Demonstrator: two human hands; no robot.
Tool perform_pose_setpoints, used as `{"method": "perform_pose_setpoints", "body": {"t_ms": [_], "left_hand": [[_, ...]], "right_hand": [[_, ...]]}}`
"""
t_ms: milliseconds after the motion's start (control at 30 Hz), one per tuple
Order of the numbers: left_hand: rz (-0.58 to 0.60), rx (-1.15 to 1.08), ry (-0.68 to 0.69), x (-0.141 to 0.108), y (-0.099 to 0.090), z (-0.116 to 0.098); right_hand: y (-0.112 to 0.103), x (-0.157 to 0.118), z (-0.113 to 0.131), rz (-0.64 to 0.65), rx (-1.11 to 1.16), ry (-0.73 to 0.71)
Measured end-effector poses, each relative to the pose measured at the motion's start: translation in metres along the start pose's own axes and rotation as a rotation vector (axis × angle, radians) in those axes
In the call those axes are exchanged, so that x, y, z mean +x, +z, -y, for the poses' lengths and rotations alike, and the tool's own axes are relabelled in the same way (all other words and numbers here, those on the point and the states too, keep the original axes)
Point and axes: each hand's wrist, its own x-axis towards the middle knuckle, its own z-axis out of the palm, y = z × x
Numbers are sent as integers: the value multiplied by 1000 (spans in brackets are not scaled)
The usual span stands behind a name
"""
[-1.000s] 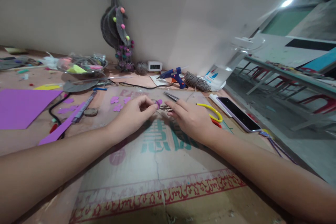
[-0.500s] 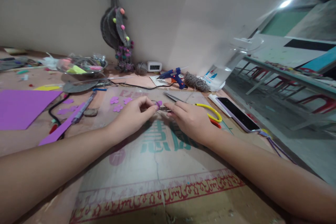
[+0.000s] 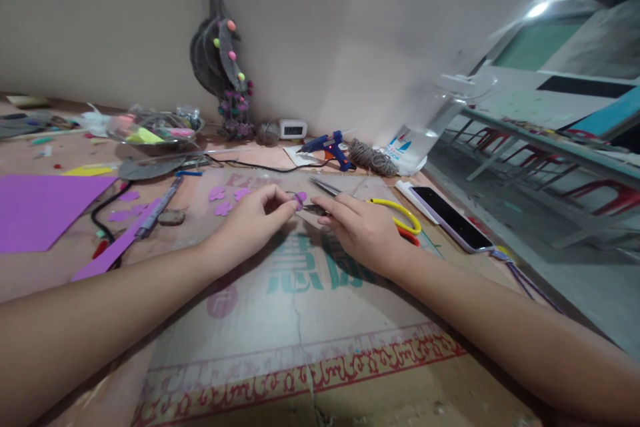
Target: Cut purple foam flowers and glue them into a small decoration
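Note:
Pinched between the thumb and fingers of my left hand (image 3: 260, 217) is a small purple piece (image 3: 300, 199). My right hand (image 3: 365, 227) is closed around a small dark metal tool (image 3: 315, 210), whose tip points at the purple piece. Its handle is hidden under my fingers. Beyond my right hand lie scissors (image 3: 411, 215) with yellow and orange handles, their blades pointing to the back left. Several purple flower cutouts (image 3: 223, 207) rest on the board just behind my left hand.
A blue glue gun (image 3: 333, 147), grey yarn (image 3: 373, 159) and a white clock (image 3: 293, 129) stand at the back. To the right lies a phone (image 3: 450, 217). Purple sheet (image 3: 50, 210), a pen (image 3: 160, 208) and a filled bowl (image 3: 155, 137) are on the left.
The metal tool's tip has drawn back slightly from the purple piece, which now shows more fully above my left fingertips. Both hands keep their grip.

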Motion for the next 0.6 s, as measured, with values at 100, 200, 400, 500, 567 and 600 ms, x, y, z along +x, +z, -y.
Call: {"method": "perform_pose_setpoints", "body": {"t_ms": [100, 200, 400, 500, 567, 600], "left_hand": [[-13, -18, -8, 1, 0, 0], [-15, -28, -9, 2, -1, 1], [12, -69, -6, 3, -1, 3], [16, -78, 7, 2, 0, 3], [27, -87, 15, 1, 0, 3], [37, -90, 16, 1, 0, 3]], "right_hand": [[0, 1, 1, 7, 9, -1], [-1, 0, 2, 54, 57, 27], [-4, 1, 4, 233, 195, 146], [-5, 3, 5, 265, 235, 186], [-6, 3, 5, 289, 263, 196], [-6, 4, 6, 297, 273, 200]]}}
